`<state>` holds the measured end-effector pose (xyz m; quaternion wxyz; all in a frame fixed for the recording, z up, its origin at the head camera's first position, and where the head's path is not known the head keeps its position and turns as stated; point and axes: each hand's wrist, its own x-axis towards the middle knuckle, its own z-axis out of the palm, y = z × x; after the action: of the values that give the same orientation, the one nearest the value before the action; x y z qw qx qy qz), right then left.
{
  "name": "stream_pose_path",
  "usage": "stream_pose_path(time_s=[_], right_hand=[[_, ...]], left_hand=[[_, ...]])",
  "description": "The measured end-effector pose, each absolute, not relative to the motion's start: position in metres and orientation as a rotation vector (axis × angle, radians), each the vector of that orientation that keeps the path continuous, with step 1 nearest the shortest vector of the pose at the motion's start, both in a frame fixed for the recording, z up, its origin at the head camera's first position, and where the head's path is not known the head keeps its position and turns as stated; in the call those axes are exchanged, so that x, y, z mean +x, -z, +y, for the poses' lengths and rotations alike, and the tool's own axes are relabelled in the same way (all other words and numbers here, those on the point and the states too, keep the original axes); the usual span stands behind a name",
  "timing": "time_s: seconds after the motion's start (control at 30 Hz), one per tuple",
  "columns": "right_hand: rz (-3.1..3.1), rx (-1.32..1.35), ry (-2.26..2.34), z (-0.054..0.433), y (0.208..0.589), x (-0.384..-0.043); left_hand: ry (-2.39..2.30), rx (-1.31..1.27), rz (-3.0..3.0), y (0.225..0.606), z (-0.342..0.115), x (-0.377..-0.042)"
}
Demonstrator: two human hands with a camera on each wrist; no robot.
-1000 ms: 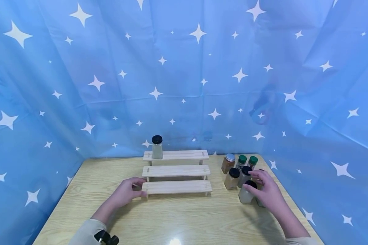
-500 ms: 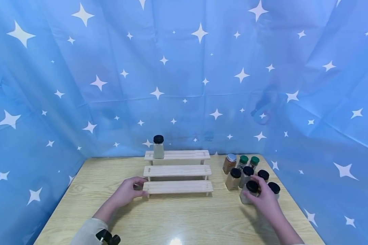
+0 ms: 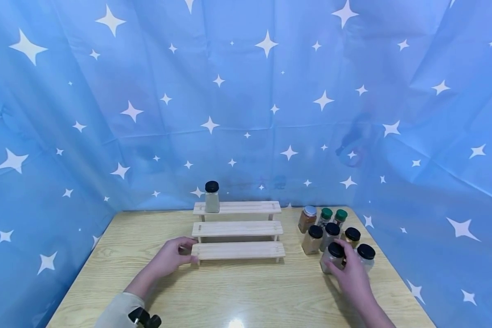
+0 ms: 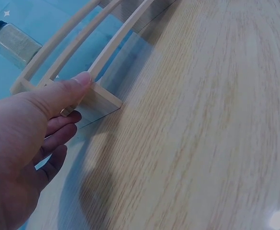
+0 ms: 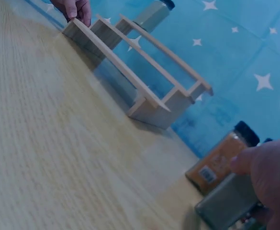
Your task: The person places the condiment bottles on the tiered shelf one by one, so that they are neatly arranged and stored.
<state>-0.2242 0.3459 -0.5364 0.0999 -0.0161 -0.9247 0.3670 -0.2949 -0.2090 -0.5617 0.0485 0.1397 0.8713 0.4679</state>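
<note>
Toward the lower right of the head view, the right hand (image 3: 354,275) pinches a square clear jar (image 3: 328,263), thumb on its left side and a fingertip by its lid; whether the base rests on the table (image 3: 238,294) I cannot tell. Close around it, seven more jars crowd that corner: a black-lidded jar (image 3: 366,263) just right of the hand, an amber jar (image 3: 350,240) behind the fingers, a grey jar (image 3: 327,239) and a tan jar (image 3: 311,243) behind and to the left, then a silver-lidded jar (image 3: 306,221) and two green-lidded jars (image 3: 325,214) farther back. At the frame's centre stands a three-step wooden rack (image 3: 238,250), its left end pinched by the left hand (image 3: 174,257), thumb on top, other fingers curled. One pale-filled jar (image 3: 212,202) stands upright on the rack's top step, left end. Tabletop runs between rack and cluster, and forward to the frame's bottom. Its right edge slants past the cluster; its back edge meets a starry blue curtain (image 3: 246,91). The pinched jar has a black lid and pale grey contents
</note>
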Motion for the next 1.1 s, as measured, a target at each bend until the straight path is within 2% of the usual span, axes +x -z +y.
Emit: stream_pose_path(time_s=[0.37, 1.1], right_hand=[[-2.643, -0.053, -1.205, 0.343, 0.539, -0.217], [-2.433, 0.037, -1.076, 0.328, 0.506, -0.233]], left_hand=[[-1.432, 0.452, 2.656, 0.568, -0.209, -0.296], [-1.432, 0.455, 2.652, 0.564, -0.210, -0.297]])
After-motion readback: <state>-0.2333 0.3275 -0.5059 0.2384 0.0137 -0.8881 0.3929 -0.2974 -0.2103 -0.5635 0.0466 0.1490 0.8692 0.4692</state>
